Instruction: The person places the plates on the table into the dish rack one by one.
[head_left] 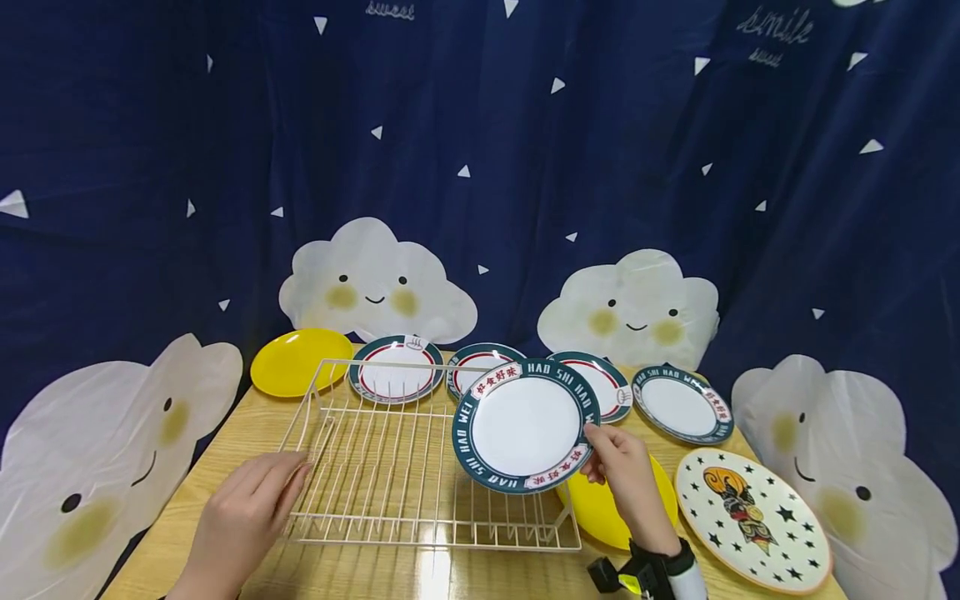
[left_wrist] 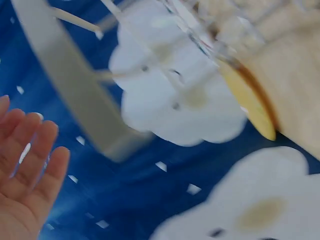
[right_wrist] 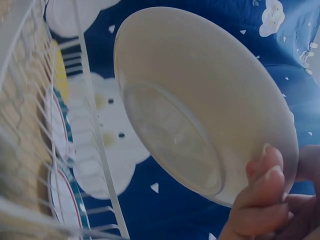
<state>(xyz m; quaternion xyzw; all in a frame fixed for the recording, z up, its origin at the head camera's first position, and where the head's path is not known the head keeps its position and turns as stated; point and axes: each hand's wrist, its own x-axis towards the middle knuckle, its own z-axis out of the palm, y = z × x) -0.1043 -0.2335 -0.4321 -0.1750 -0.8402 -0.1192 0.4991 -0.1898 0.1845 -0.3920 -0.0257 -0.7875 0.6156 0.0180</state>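
My right hand [head_left: 626,475] pinches a white plate [head_left: 525,429] by its right edge, thumb on the face and fingers behind. The plate has a dark green rim with white lettering and is tilted up above the right part of a cream wire dish rack [head_left: 435,546]. Its pale underside and foot ring face the right wrist view, where fingertips [right_wrist: 272,175] press near the edge. Beside the rack's left end is my left hand [head_left: 243,517]. In the left wrist view its fingers [left_wrist: 42,145] are extended, with nothing in them.
Behind the rack lie a yellow plate [head_left: 300,362] and several green-rimmed plates, one at the far right [head_left: 682,404]. Another yellow plate [head_left: 607,512] lies under my right hand. A star-patterned plate [head_left: 795,525] sits at the table's right edge. A dark blue curtain [head_left: 480,108] hangs behind.
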